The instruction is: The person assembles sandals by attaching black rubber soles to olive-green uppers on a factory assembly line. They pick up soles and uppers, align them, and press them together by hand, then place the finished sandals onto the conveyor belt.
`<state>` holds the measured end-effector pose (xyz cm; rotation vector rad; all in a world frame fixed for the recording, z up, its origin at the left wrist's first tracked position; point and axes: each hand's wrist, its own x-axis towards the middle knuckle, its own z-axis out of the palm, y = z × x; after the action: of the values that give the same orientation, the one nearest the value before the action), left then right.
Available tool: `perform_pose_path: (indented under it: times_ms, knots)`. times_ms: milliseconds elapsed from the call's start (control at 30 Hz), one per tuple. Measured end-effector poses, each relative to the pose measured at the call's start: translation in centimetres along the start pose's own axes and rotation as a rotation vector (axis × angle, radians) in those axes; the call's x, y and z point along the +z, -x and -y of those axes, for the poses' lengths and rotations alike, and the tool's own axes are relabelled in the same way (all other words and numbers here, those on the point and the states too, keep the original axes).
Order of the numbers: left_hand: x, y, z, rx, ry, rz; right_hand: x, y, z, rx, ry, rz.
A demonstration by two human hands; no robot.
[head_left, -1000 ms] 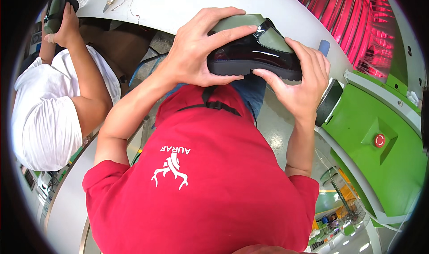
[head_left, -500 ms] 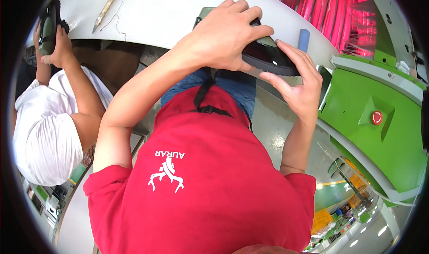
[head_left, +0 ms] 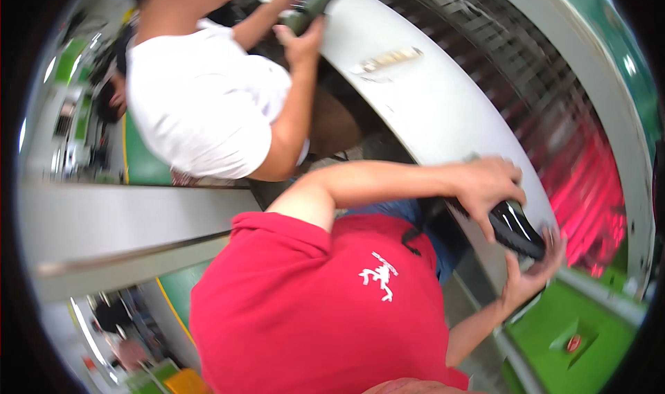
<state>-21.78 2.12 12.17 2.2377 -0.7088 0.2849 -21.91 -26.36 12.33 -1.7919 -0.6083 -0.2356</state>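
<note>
A shoe [head_left: 516,224] with a glossy black upper and a dark, ridged sole is held over the near edge of the white table, toward the right. My left hand [head_left: 488,186] reaches across from above, its fingers curled over the shoe's upper and its thumb down at the near side. Around the toe end, my right hand [head_left: 537,266] grips with fingers on the far side and thumb on the near side. The heel part is mostly hidden behind my left hand. Motion blurs the picture somewhat.
To my left, a person in a white shirt [head_left: 201,103] holds another dark green and black shoe [head_left: 308,10]. A pale, slim tool [head_left: 389,60] lies on the white table [head_left: 443,110]. Beyond glow red-lit rods [head_left: 582,186]. At right stands a green machine [head_left: 554,325] with a red button [head_left: 573,343].
The view has swung left, bringing the person in white further into it. My hands and the shoe now appear lower and farther right; both hands stay at the shoe.
</note>
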Motion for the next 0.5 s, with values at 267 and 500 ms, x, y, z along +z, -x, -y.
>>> perform_pose_path:
  times_ms: [267,500]
  knots:
    - [-1.0,-1.6,-4.2,-0.064,1.028,-0.323,3.8,2.7,-3.1,0.178,-0.536,0.163]
    - [-3.0,3.7,1.7,-0.125,0.47,-0.577,3.5,-3.5,1.0,-0.223,0.347,0.108]
